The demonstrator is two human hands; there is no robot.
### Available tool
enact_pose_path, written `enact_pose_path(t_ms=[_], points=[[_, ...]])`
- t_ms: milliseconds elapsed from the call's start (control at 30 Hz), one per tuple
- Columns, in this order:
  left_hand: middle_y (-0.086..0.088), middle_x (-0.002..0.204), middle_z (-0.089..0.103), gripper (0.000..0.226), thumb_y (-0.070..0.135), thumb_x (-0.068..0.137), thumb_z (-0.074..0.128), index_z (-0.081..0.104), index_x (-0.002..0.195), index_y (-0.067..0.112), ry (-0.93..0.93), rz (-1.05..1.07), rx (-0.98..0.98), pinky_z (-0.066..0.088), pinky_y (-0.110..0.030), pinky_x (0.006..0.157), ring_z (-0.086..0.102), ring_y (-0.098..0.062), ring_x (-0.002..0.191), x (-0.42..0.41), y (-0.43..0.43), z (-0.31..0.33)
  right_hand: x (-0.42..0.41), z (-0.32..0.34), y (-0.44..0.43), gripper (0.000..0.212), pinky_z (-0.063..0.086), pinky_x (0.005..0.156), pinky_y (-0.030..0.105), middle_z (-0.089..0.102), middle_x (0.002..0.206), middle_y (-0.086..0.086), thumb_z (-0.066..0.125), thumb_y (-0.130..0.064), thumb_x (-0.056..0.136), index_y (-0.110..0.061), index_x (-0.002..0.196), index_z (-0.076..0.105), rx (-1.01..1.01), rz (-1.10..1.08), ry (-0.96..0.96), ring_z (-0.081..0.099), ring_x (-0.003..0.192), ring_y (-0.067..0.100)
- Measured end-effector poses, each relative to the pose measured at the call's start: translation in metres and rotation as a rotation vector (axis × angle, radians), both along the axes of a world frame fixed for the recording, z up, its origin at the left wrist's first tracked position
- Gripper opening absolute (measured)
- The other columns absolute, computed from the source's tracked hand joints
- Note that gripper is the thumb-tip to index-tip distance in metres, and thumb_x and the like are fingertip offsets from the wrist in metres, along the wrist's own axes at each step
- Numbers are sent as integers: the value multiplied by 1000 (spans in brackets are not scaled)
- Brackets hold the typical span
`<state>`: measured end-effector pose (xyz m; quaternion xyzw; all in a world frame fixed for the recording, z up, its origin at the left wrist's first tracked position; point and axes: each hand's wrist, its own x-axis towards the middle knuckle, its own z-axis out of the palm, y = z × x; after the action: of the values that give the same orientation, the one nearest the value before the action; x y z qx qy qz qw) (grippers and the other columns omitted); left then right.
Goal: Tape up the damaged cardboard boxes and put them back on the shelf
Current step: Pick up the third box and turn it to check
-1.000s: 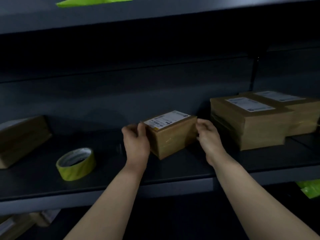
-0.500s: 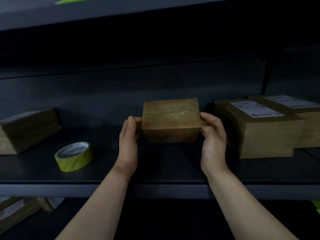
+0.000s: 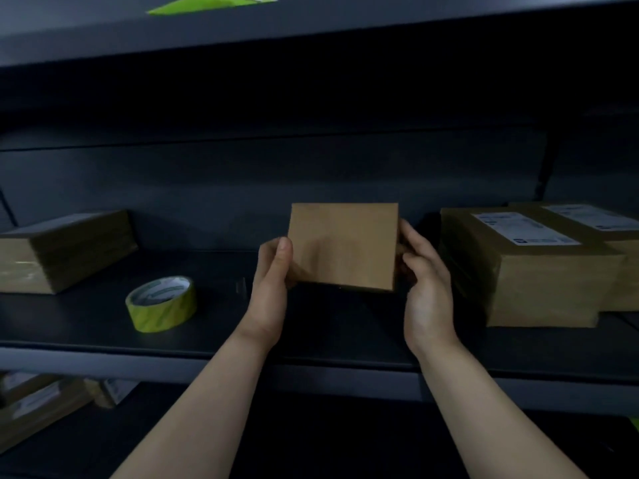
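Since earlier, box (image 3: pixel 342 245) tipped plain-face forward, gripped between both hands (image 3: pixel 349 288).

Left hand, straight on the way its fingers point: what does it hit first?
The left hand grips the box at its left edge and points up into the bay. Beyond, the way looks free up to the shelf's back panel; depth is unclear. The tape roll lies to its left.
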<state>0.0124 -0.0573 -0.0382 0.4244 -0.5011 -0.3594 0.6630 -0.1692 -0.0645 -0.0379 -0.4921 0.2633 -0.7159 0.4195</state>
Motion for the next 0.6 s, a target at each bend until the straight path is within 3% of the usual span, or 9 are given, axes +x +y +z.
enact_pose_path(t_ms=[67,167,300,400,600], points=[[3,114,59,35,52,100,44,54,113,22,45,-1,28,46,-48,106,58,-17,109,1,-2,-1,-1,-3,-2,42,34,107,26,55,137,-11,42,-21,93,-34,129,59,-4,-1,72,45,129,3],[1,122,58,29,49,101,43,56,114,26,81,-19,50,44,-50,109,57,-20,116,2,-4,1,-1,-5,-1,43,26,115,34,49,140,-13,42,-30,88,-44,124,61,9,-12,148,36,135,4],[2,130,58,34,40,102,45,54,132,25,37,-53,56,43,-42,110,56,-18,122,1,-4,2,1,0,3,45,34,107,28,54,137,-10,39,-6,96,-34,123,60,-69,81,45,47,128,2],[3,140,51,49,30,104,46,38,151,22,43,-46,92,43,-39,111,52,-15,126,0,-7,2,2,-1,3,46,39,107,32,55,135,-10,42,-3,92,-29,130,52,-123,64,-51,48,129,5],[-1,140,50,36,28,104,48,57,138,28,-156,79,52,39,-42,115,54,-11,126,4,-19,-9,5,-4,1,50,48,96,27,56,131,-5,46,7,94,-24,133,47,-147,37,-27,50,127,8]])
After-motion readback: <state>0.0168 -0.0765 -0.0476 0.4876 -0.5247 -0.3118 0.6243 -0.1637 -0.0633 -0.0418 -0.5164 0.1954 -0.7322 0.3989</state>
